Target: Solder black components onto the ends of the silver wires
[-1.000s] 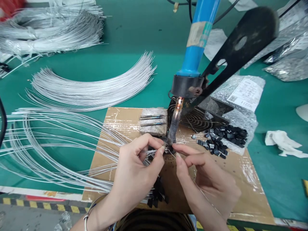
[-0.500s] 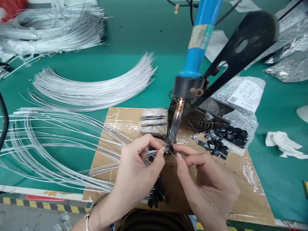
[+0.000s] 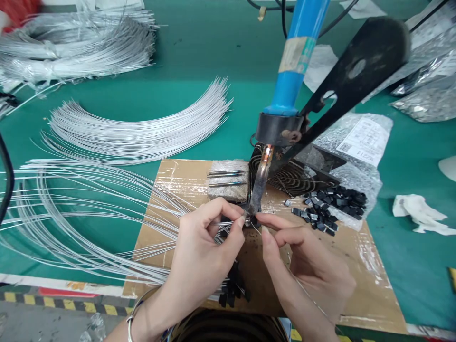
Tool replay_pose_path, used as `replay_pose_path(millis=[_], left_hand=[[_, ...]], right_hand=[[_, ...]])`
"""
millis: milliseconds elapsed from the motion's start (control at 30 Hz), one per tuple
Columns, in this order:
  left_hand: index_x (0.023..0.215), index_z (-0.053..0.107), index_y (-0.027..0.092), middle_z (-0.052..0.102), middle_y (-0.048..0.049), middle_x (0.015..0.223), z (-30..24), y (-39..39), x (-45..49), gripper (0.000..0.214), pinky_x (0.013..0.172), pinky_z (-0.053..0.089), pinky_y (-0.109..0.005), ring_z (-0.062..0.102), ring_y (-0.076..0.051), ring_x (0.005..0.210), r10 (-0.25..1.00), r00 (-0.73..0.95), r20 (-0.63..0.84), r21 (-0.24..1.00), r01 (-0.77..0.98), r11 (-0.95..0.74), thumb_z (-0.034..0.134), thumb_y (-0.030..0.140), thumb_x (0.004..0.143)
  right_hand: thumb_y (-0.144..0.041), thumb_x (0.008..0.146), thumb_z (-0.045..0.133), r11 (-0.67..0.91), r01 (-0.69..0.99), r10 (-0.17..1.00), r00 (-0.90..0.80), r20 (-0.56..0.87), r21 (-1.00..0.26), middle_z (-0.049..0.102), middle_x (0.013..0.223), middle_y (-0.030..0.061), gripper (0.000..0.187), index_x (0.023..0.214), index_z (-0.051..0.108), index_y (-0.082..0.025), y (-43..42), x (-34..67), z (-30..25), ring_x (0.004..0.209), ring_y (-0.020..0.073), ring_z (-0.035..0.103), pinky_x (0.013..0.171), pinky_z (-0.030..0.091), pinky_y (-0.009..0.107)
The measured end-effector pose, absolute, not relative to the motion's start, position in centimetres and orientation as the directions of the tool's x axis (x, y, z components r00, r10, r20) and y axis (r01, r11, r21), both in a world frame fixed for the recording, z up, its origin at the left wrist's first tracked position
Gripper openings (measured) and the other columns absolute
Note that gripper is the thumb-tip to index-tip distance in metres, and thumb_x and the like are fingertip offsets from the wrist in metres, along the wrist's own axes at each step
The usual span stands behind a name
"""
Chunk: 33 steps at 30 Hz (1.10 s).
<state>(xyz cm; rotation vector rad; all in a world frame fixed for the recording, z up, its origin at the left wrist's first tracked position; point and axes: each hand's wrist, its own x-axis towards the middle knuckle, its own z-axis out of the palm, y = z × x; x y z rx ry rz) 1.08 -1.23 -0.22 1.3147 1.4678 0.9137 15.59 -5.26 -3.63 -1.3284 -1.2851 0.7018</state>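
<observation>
My left hand [image 3: 210, 242] pinches a thin white wire between thumb and forefinger, its end right under the tip of a soldering iron [image 3: 261, 183]. The iron has a blue handle and is fixed in a black metal holder [image 3: 352, 76], pointing down. My right hand [image 3: 306, 266] grips a strand of solder wire [image 3: 309, 298], which runs across the palm and reaches up to the hot tip. Both sets of fingertips almost meet at the tip, so the joint itself is mostly hidden. Below my left hand lie wires ending in black connectors [image 3: 231, 287].
A cardboard sheet [image 3: 370, 285] covers the bench front. Loose white wires [image 3: 46, 190] fan out leftward, with a neat wire bundle [image 3: 142, 133] behind. Small black connectors [image 3: 320, 209] spill from a plastic bag at right. A pad [image 3: 228, 190] holding metal pins sits behind my left hand.
</observation>
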Motion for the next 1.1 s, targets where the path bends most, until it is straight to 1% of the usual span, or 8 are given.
replay_pose_path(millis=[100, 200, 333, 500, 667, 1100], left_hand=[[0.075, 0.066, 0.019, 0.075, -0.003, 0.083, -0.4, -1.17, 1.02, 0.012, 0.068, 0.053, -0.027, 0.073, -0.021, 0.083, 0.987, 0.01, -0.163, 0.939, 0.307, 0.152, 0.066, 0.015, 0.086], [0.075, 0.067, 0.019, 0.076, -0.0029, 0.084, -0.5, -1.33, 0.98, 0.013, 0.067, 0.051, -0.027, 0.071, -0.019, 0.08, 0.988, 0.011, -0.153, 0.939, 0.313, 0.141, 0.066, 0.014, 0.087], [0.076, 0.067, 0.02, 0.076, -0.0016, 0.084, -0.42, -1.55, 0.97, 0.013, 0.066, 0.049, -0.027, 0.068, -0.017, 0.076, 0.989, 0.018, -0.144, 0.937, 0.323, 0.13, 0.066, 0.014, 0.087], [0.075, 0.067, 0.02, 0.076, -0.0016, 0.085, -0.3, -1.45, 1.03, 0.014, 0.067, 0.049, -0.027, 0.069, -0.017, 0.077, 0.989, 0.015, -0.144, 0.936, 0.327, 0.132, 0.065, 0.014, 0.087], [0.075, 0.068, 0.02, 0.076, -0.002, 0.084, -0.28, -1.5, 0.99, 0.013, 0.066, 0.049, -0.026, 0.069, -0.017, 0.077, 0.991, 0.013, -0.13, 0.94, 0.319, 0.119, 0.066, 0.013, 0.087], [0.076, 0.068, 0.021, 0.076, -0.0009, 0.083, -0.23, -1.59, 0.95, 0.015, 0.066, 0.049, -0.026, 0.068, -0.017, 0.077, 0.994, 0.012, -0.111, 0.939, 0.328, 0.101, 0.065, 0.012, 0.087]], right_hand=[[-0.009, 0.089, 0.072, 0.183, 0.286, 0.931, 0.258, 0.259, -0.941, 0.082, 0.105, 0.0062, 0.019, 0.078, 0.066, -0.023, -5.23, 15.59, -3.63, 0.096, 0.0222, 0.08, 0.087, 0.063, 0.033], [-0.006, 0.088, 0.073, 0.192, 0.287, 0.936, 0.236, 0.263, -0.939, 0.081, 0.107, 0.0059, 0.019, 0.079, 0.066, -0.022, -5.26, 15.66, -3.7, 0.098, 0.021, 0.08, 0.089, 0.062, 0.03], [-0.005, 0.087, 0.074, 0.193, 0.301, 0.935, 0.233, 0.269, -0.934, 0.081, 0.106, 0.0058, 0.02, 0.079, 0.066, -0.022, -5.32, 15.77, -3.76, 0.096, 0.0213, 0.08, 0.087, 0.062, 0.031], [-0.005, 0.086, 0.074, 0.223, 0.303, 0.923, 0.241, 0.301, -0.927, 0.081, 0.103, 0.0059, 0.02, 0.08, 0.067, -0.023, -5.17, 15.57, -3.63, 0.092, 0.021, 0.08, 0.083, 0.062, 0.03], [-0.009, 0.087, 0.075, 0.198, 0.323, 0.916, 0.276, 0.292, -0.926, 0.082, 0.1, 0.0069, 0.018, 0.077, 0.067, -0.022, -5.09, 15.33, -3.35, 0.088, 0.0202, 0.08, 0.083, 0.064, 0.03], [-0.009, 0.087, 0.075, 0.199, 0.314, 0.913, 0.285, 0.292, -0.928, 0.082, 0.099, 0.0058, 0.016, 0.078, 0.069, -0.021, -5.15, 15.16, -3.4, 0.089, 0.0195, 0.08, 0.085, 0.063, 0.029]])
